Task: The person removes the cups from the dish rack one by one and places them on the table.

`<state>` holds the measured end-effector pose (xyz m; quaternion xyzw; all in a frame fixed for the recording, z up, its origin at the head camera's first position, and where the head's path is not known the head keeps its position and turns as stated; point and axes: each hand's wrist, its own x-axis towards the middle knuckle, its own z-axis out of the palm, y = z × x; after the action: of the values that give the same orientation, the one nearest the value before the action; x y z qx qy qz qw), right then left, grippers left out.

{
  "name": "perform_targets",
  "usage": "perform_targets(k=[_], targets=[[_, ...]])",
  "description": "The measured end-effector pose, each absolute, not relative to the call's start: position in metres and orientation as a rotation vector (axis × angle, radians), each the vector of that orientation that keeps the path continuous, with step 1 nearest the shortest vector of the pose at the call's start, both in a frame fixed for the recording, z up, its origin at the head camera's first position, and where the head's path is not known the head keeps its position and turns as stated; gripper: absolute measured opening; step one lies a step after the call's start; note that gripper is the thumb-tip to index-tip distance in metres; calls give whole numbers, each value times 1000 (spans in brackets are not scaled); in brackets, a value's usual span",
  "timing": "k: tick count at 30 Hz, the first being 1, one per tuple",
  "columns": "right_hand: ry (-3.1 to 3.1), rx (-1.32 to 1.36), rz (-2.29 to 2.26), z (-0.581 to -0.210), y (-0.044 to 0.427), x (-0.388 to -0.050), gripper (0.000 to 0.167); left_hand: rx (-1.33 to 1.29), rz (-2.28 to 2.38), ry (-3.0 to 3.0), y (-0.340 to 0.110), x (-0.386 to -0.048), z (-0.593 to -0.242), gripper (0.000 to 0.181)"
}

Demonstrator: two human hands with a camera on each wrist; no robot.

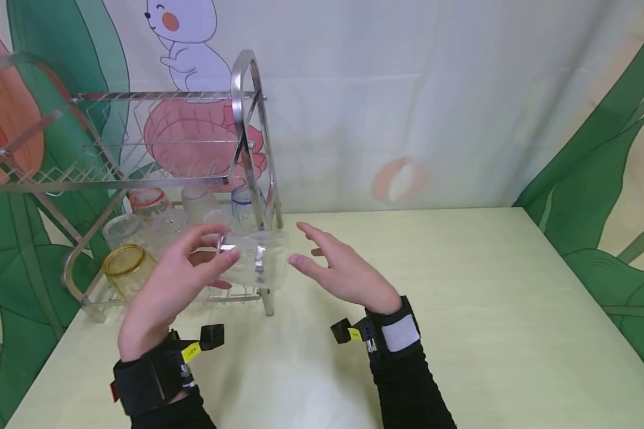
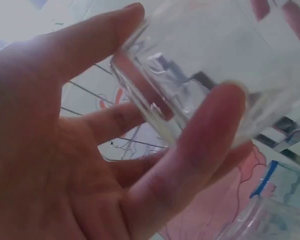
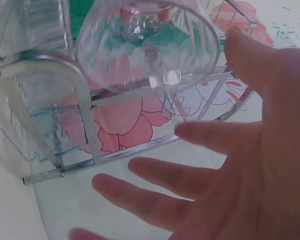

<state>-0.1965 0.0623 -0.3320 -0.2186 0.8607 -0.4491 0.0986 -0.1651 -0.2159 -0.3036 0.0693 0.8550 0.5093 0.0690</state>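
A clear glass cup (image 1: 257, 260) lies sideways in the air before the rack's right end, its wide mouth facing right. My left hand (image 1: 185, 268) grips it near the base, thumb on one side and fingers round the other, as the left wrist view shows the cup (image 2: 190, 65) from close by. To the right of the mouth, my right hand (image 1: 346, 268) is held with its fingers spread and holds nothing. In the right wrist view those fingers (image 3: 155, 205) are apart from the cup's rim (image 3: 215, 45).
A two-tier metal dish rack (image 1: 102, 186) stands at the left. On its lower tier are several glasses, among them a yellow one (image 1: 126, 265), a red-rimmed one (image 1: 150, 202) and a blue-rimmed one (image 1: 242, 208). The pale table (image 1: 488, 310) stretches right, with a printed curtain (image 1: 354, 119) behind.
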Motion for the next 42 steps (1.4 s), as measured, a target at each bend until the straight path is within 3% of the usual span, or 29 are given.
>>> perform_targets(k=[15,22,30,42], targets=[[2071,-550,-1788,-340,62,-204,54,334,1587,2427,-192,-186,-318,66],[1933,-590,-1895,-343,60,-204,54,396,1606,2364,-189,-188,-325,58],[2060,-626,-1890,-337,62,-205,64,483,1653,2328,-180,-194,-324,59],[2244,-548,-1873,-330,75,-204,66,468,1486,2454,-178,-189,-318,68]])
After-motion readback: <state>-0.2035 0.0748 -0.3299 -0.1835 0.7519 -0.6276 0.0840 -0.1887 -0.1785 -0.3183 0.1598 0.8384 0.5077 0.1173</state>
